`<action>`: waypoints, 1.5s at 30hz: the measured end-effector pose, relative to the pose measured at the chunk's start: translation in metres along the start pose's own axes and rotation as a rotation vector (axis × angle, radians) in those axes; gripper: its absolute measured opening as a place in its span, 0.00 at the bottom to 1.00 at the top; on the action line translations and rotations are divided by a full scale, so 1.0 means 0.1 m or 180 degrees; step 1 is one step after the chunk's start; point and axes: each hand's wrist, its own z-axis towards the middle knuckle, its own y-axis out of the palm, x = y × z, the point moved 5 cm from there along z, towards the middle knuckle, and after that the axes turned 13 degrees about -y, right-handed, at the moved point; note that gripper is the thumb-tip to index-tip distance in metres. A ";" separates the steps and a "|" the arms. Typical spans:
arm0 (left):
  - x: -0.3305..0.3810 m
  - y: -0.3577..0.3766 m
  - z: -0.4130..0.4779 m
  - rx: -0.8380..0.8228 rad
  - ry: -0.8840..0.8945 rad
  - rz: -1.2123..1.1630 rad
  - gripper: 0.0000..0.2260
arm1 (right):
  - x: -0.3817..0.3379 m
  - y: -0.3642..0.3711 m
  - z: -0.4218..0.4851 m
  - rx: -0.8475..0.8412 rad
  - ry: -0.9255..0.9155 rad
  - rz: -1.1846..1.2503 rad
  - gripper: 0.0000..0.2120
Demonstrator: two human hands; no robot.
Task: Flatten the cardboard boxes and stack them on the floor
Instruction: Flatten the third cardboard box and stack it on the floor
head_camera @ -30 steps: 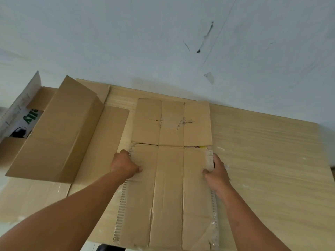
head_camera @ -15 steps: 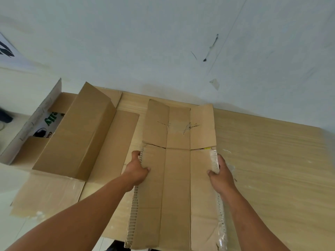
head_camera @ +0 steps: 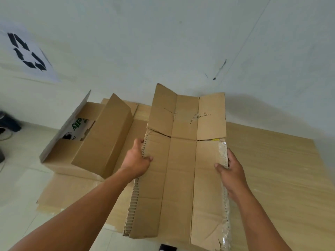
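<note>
Flattened box: held by its two long side edges over the middle of the worktop, near end toward the body, far flaps tipped up toward the wall; likely lifted clear of the wood, though contact under the near end cannot be told.
Left hand: clamped on the left corrugated edge, thumb on top, fingers curled round the edge and underneath; placed about mid-length so the sheet balances.
Right hand: gripping the right taped edge opposite the left hand, thumb on the top face, fingers wrapped under; matched height keeps the sheet from twisting.
Reason for the hold: a wide, floppy sheet with fold lines sags if taken by one side, so both edges taken at once to keep it flat for carrying.
Far flaps: bent upward at the crease, the left one more than the rest; probably springing back, not fully pressed.
Open box: on the left of the worktop, one tall flap standing, green print visible inside; not yet flattened.
Flat cardboard sheets: lying under the open box at the near left, overhanging the worktop edge.
Floor: pale tiles on the left, the likely place for the stack; no stack visible there.
Step in hand: apparently moving the flattened piece off toward the floor.
</note>
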 end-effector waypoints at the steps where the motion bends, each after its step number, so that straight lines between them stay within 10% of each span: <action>1: 0.01 -0.13 -0.05 0.0032 0.0092 -0.0012 0.25 | -0.13 0.05 -0.06 0.0013 -0.0086 0.0008 0.31; 25: -2.05 -4.38 -0.68 0.1209 0.0449 -0.0233 0.26 | -2.62 3.76 -1.96 -0.0614 -0.1246 0.0000 0.29; 45: -3.35 -6.09 2.04 0.0494 -0.0514 0.0125 0.23 | -2.60 7.28 -0.92 -0.1341 -0.0025 -0.0606 0.32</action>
